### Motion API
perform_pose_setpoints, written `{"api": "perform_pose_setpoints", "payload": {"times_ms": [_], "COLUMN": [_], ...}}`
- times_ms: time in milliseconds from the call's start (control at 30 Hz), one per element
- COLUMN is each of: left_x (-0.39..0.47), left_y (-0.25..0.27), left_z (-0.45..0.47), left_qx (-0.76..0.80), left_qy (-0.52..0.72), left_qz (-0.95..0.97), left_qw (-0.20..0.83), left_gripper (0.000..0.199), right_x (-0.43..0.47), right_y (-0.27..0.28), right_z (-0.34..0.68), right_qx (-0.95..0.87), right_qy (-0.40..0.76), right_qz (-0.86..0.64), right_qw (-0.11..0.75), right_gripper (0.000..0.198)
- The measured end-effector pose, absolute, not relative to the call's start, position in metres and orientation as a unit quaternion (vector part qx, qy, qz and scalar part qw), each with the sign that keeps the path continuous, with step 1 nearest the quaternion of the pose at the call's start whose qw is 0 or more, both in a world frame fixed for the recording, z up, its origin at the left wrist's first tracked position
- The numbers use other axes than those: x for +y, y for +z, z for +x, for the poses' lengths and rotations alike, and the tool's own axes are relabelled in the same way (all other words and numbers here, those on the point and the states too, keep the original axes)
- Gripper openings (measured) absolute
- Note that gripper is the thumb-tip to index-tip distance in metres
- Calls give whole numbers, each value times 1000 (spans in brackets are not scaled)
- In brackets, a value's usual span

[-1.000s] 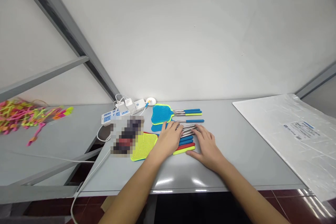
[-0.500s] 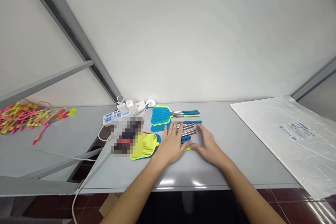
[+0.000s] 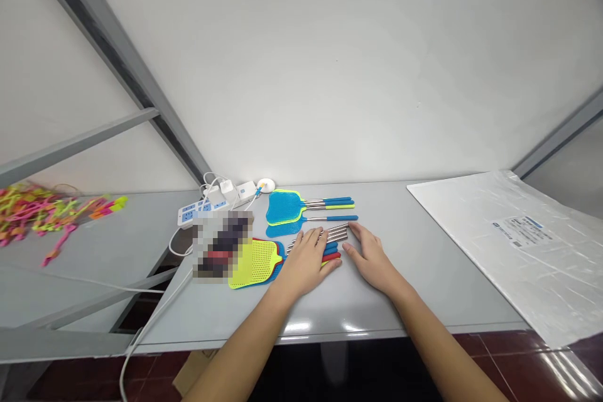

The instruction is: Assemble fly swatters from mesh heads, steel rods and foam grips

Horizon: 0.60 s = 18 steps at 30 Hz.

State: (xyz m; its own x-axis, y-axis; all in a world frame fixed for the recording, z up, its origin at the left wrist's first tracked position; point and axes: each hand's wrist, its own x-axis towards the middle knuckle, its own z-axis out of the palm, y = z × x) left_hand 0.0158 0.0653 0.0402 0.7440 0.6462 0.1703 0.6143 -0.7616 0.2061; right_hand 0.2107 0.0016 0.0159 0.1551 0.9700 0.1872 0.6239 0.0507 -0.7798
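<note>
Several fly swatters lie on the grey table in two groups. In the nearer group, a yellow fly swatter (image 3: pixel 254 262) is on top of blue and red ones, its handle partly hidden under my left hand (image 3: pixel 306 260). That hand rests flat over the handles and some loose metal rods (image 3: pixel 336 233), fingers stretched out. At the rods' right ends is my right hand (image 3: pixel 372 257), open, its thumb apart and its index fingertip close to or touching them. Just behind, a blue fly swatter (image 3: pixel 285 228) lies alone, below a stack topped by another blue fly swatter (image 3: pixel 286 206).
A power strip (image 3: pixel 188 217) with plugs and white cables lies left of the swatters, beside a pixelated patch. A white wrapped panel (image 3: pixel 471 213) overhangs the table's right side. Colourful stringy items (image 3: pixel 42 213) lie on the left table. Metal frame bars (image 3: pixel 132 78) rise at left.
My right thumb has moved away from my left thumb, uncovering a red handle. My left fingers have drawn slightly back, off the lone blue swatter. The view has shifted slightly.
</note>
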Motion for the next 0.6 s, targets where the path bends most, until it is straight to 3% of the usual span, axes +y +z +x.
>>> {"api": "perform_pose_setpoints", "payload": {"times_ms": [233,433,600], "left_x": [67,68,65], "left_y": [32,25,25], "left_z": [19,19,17], "left_qx": [345,351,352], "left_qy": [107,100,100], "left_qz": [930,930,930], "left_qw": [61,47,35], "left_gripper": [71,59,61], "right_x": [-1,-2,-7], "right_y": [17,16,12], "right_z": [210,209,205], "right_qx": [-597,-591,-602], "right_qy": [232,250,261], "right_qz": [-648,-639,-637], "right_qw": [413,425,405], "right_gripper": [50,46,56]}}
